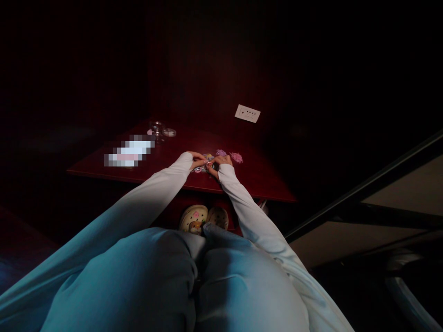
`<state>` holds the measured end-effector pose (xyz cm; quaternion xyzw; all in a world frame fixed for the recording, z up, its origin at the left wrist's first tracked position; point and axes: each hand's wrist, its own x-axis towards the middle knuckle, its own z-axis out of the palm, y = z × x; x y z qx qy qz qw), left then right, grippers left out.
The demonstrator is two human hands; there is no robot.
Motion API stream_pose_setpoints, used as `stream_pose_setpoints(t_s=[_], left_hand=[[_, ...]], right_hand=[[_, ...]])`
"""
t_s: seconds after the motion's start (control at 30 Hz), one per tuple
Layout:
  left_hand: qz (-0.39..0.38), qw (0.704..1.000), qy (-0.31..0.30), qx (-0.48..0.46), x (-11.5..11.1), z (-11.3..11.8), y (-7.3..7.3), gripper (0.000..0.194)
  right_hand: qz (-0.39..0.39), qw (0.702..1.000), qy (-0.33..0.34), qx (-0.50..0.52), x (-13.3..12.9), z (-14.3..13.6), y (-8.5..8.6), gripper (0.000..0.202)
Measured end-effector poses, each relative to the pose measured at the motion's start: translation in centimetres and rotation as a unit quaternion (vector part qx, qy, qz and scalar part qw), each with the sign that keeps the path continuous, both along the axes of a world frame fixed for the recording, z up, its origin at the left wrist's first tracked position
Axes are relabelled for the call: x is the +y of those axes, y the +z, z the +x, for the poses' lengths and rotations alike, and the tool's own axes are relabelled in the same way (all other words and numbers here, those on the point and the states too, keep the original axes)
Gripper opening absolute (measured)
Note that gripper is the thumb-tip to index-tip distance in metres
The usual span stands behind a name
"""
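My left hand [198,160] and my right hand [220,163] meet over the dark red table [169,173], near its front edge. The fingers of both are pinched together around something small between them, too tiny to make out. Beneath and around the fingertips lie small pale and colourful pieces [198,169]. Just beyond my right hand are a purple tassel [220,152] and a pink tassel [236,157], lying on the tabletop.
Clear round containers [158,131] stand at the table's back left, with a round lid [169,133] beside them. A bright, pixelated flat object [129,152] lies at the left. A white socket [248,113] is on the wall. Cream clogs [194,219] show below the table.
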<state>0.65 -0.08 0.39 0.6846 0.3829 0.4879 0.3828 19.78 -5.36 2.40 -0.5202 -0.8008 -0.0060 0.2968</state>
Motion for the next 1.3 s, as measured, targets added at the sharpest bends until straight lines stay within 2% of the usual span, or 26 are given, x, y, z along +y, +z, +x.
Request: stream_pose_setpoints(t_s=[0.17, 0.37, 0.57, 0.9, 1.1, 1.3], left_hand=[[-0.020, 1.000, 0.008, -0.005, -0.4, 0.2, 0.4, 0.035], [-0.013, 0.999, -0.046, -0.006, -1.0, 0.4, 1.1, 0.047], [0.018, 0.998, -0.057, 0.008, -1.9, 0.4, 1.4, 0.049], [0.001, 0.998, -0.045, -0.032, -1.3, 0.8, 0.9, 0.045], [-0.018, 1.000, -0.022, 0.010, -0.4, 0.1, 0.5, 0.039], [-0.002, 1.000, -0.008, 0.017, 0.6, -0.2, -0.2, 0.046]], right_hand=[[-0.002, 1.000, 0.001, -0.001, 0.1, 0.0, 0.0, 0.013], [-0.002, 1.000, -0.004, -0.002, 0.2, 0.1, 0.0, 0.014], [-0.003, 1.000, -0.004, 0.000, 0.2, 0.1, 0.0, 0.014], [0.009, 1.000, -0.008, 0.020, 0.3, 0.2, -0.2, 0.027], [-0.005, 1.000, -0.012, 0.008, -0.1, 0.1, 0.1, 0.024], [-0.005, 1.000, -0.006, 0.004, -0.1, 0.1, 0.1, 0.026]])
